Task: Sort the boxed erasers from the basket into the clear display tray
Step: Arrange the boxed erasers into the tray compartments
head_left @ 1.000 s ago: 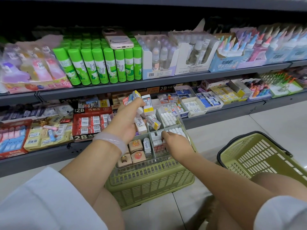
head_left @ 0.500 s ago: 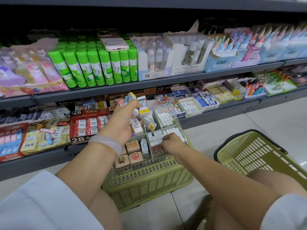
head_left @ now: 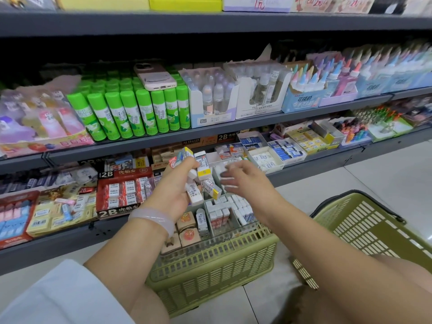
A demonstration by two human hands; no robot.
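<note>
**Erasers over the tray**

Shelves point(head_left: 210, 134) ahead, stocked. Green basket point(head_left: 210, 265) on the floor under my arms, clear tray point(head_left: 233, 232) resting on its top. My left hand point(head_left: 173, 190) grips a bundle of boxed erasers point(head_left: 201, 174) above the tray. My right hand point(head_left: 243, 178) hovers beside them, fingers loosely curled, holding nothing; blurred.

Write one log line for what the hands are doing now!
left hand: grips bunch of small boxed erasers | right hand: blurred, empty, above clear plastic display tray | tray on green plastic basket
</note>
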